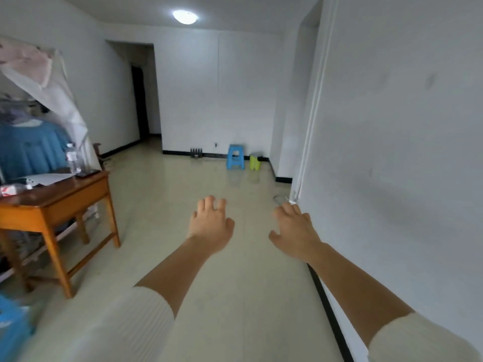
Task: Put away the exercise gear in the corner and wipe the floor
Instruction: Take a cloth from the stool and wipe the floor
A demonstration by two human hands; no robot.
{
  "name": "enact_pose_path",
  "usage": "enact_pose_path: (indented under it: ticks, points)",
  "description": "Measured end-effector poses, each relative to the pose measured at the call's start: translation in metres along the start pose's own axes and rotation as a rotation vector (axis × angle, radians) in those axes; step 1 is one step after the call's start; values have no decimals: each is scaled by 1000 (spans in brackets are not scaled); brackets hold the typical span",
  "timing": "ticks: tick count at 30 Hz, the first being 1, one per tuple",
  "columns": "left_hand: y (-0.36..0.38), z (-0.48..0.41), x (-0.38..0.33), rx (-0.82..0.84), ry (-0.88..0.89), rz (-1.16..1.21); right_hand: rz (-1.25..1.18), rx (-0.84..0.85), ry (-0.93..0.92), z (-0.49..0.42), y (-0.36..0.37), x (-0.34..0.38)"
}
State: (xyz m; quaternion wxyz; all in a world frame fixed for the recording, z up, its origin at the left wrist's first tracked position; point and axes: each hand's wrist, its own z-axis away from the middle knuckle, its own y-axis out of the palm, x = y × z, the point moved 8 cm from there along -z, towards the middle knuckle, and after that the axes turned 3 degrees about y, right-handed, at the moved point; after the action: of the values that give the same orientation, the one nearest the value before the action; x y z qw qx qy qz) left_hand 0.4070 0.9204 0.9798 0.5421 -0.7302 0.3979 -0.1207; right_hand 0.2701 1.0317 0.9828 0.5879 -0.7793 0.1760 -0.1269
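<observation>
My left hand (211,226) and my right hand (294,231) both reach forward over the pale tiled floor (198,184), fingers loosely spread, holding nothing. My right hand is close to the white wall corner (303,165), where a thin white cord hangs down to a small grey looped thing (279,199) on the floor just beyond its fingers. No exercise gear can be made out clearly. Both sleeves are cream-coloured and pushed up the forearms.
A wooden desk (60,202) with a water bottle (72,158), papers and a phone stands at left, before a covered clothes rack (31,142). A blue stool (235,156) and a green bin (254,162) sit by the far wall. A dark doorway (139,100) opens at back left.
</observation>
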Motion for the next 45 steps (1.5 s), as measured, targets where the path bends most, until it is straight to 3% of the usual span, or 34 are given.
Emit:
enact_pose_path:
  ticks: [14, 26, 33, 45]
  points:
    - [28, -284, 218, -87, -160, -95, -131, 22, -166, -370, 99, 116]
    - [89, -557, 458, -48, -166, -111, -288, 81, -33, -693, 219, 211]
    - [143, -693, 544, 2, -131, -32, -260, 66, 42, -854, 271, 235]
    - [237, -991, 679, -18, -164, -2, -104, 44, -91, -1191, 353, 246]
